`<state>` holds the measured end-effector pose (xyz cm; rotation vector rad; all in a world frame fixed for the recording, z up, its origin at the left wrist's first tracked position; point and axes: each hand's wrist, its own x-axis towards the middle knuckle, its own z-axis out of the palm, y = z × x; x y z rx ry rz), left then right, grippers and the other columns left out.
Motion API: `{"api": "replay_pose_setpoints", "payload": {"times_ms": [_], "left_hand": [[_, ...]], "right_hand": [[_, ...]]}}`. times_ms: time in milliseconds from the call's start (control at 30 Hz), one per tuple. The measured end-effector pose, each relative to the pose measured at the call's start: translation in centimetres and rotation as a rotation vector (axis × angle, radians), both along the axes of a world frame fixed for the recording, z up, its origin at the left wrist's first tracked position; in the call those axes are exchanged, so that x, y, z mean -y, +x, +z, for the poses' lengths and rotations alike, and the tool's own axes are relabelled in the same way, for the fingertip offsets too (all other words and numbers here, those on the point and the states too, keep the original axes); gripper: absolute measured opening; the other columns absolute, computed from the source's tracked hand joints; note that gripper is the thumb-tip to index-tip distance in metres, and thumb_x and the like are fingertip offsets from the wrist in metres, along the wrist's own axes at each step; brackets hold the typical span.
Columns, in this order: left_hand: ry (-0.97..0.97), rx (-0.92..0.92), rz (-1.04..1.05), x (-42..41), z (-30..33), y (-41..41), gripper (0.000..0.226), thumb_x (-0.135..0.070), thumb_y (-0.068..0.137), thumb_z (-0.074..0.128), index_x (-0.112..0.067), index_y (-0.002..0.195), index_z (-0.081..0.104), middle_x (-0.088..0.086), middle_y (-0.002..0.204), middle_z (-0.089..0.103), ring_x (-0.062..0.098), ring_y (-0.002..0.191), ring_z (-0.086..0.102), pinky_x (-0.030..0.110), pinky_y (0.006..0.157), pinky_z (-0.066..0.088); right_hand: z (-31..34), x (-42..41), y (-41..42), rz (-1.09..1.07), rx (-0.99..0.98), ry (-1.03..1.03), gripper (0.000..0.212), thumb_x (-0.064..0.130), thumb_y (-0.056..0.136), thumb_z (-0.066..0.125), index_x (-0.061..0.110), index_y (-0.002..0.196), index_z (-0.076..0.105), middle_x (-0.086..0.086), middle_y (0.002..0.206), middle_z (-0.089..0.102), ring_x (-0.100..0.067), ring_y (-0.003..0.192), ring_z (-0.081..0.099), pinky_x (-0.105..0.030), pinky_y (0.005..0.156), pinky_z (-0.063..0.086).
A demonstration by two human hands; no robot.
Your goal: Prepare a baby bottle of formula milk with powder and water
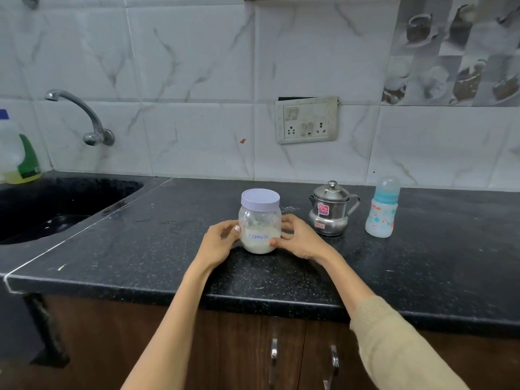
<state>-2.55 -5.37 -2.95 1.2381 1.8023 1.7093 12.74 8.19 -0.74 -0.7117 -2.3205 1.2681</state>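
We see a clear jar (260, 220) with a pale lilac lid (260, 200), white powder and a white label lettered in blue. The kettle (330, 208) is shiny steel with pink and red stickers. The bottle (382, 211) is milky white with a turquoise collar and small orange-and-blue prints. The counter (422, 263) is speckled black, the tiles (197, 66) white with grey veins, the sleeve (394, 342) beige.

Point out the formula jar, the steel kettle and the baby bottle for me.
formula jar (260, 220): head view, clear wall above the label.
steel kettle (329, 218): head view, front of body.
baby bottle (380, 220): head view, printed body.
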Motion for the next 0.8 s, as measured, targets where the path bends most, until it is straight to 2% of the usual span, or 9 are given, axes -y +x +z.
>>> {"api": "replay_pose_setpoints", "payload": {"times_ms": [100,200,300,400,500,633,700,733,800], "left_hand": [[-0.031,-0.012,0.017,-1.6,0.2,-1.2,0.029,-0.019,0.099,0.046,-0.006,0.120,0.062,0.010,0.112,0.068,0.021,0.103,0.064,0.020,0.079,0.055],[-0.122,-0.059,0.091,-3.1,0.8,-2.3,0.029,-0.023,0.100,0.045,-0.010,0.117,0.064,0.007,0.104,0.068,0.018,0.090,0.063,0.025,0.073,0.052],[-0.167,-0.131,0.137,-4.6,1.2,-3.4,0.029,-0.027,0.100,0.043,-0.014,0.114,0.065,0.005,0.100,0.068,0.018,0.089,0.062,0.027,0.070,0.053],[-0.190,-0.186,0.176,-5.9,1.1,-4.6,0.031,-0.024,0.101,0.040,-0.013,0.111,0.067,0.007,0.091,0.069,0.019,0.076,0.060,0.031,0.066,0.050],[-0.203,-0.220,0.213,-6.8,0.8,-5.1,0.031,-0.021,0.101,0.039,-0.015,0.106,0.068,0.006,0.086,0.068,0.017,0.069,0.057,0.030,0.069,0.045],[-0.202,-0.234,0.221,-7.2,0.3,-5.1,0.032,-0.021,0.101,0.037,-0.014,0.107,0.068,0.008,0.094,0.070,0.023,0.078,0.060,0.035,0.075,0.047],[-0.191,-0.210,0.233,-7.1,0.3,-4.7,0.030,-0.019,0.101,0.037,-0.014,0.113,0.064,0.010,0.106,0.068,0.030,0.097,0.063,0.039,0.085,0.048],[-0.197,-0.191,0.238,-7.0,0.4,-4.4,0.031,-0.019,0.101,0.037,-0.014,0.124,0.057,0.013,0.119,0.064,0.032,0.110,0.060,0.040,0.094,0.045],[-0.203,-0.163,0.274,-6.8,0.3,-3.8,0.050,-0.019,0.101,0.038,-0.009,0.148,0.025,0.017,0.144,0.043,0.033,0.129,0.047,0.040,0.107,0.034]], "right_hand": [[0.2,-1.3,-1.7,0.004,0.009,-0.039,0.067,0.011,0.080,0.073,0.008,0.136,0.038,-0.009,0.143,0.048,-0.022,0.127,0.051,-0.045,0.109,0.039],[0.4,-2.6,-3.0,-0.008,0.016,-0.032,0.069,0.014,0.080,0.074,0.007,0.139,0.039,-0.008,0.142,0.049,-0.022,0.130,0.048,-0.045,0.111,0.036],[0.3,-3.9,-4.4,-0.022,-0.012,-0.050,0.069,0.014,0.080,0.073,0.006,0.140,0.039,-0.008,0.142,0.048,-0.021,0.132,0.046,-0.043,0.112,0.034],[-0.2,-4.9,-5.6,-0.040,-0.054,-0.067,0.067,0.010,0.080,0.073,0.005,0.139,0.040,-0.010,0.141,0.049,-0.022,0.131,0.046,-0.042,0.112,0.035],[-0.6,-5.7,-6.2,-0.054,-0.069,-0.072,0.066,0.009,0.080,0.073,0.006,0.138,0.042,-0.010,0.140,0.050,-0.023,0.132,0.046,-0.043,0.112,0.035],[-0.8,-6.1,-6.3,-0.044,-0.076,-0.091,0.065,0.008,0.082,0.071,0.006,0.139,0.041,-0.011,0.141,0.049,-0.022,0.133,0.045,-0.038,0.113,0.034],[-0.9,-5.8,-6.0,-0.027,-0.083,-0.092,0.064,0.006,0.084,0.069,0.004,0.140,0.039,-0.011,0.142,0.048,-0.021,0.133,0.044,-0.029,0.109,0.034],[-0.7,-5.4,-5.7,-0.031,-0.079,-0.091,0.065,0.006,0.084,0.068,0.002,0.141,0.038,-0.012,0.144,0.046,-0.021,0.134,0.043,-0.026,0.107,0.034],[-0.8,-5.0,-5.4,-0.042,-0.098,-0.089,0.075,0.009,0.083,0.070,0.000,0.145,0.030,-0.014,0.150,0.037,-0.023,0.138,0.037,-0.028,0.110,0.032]]}}
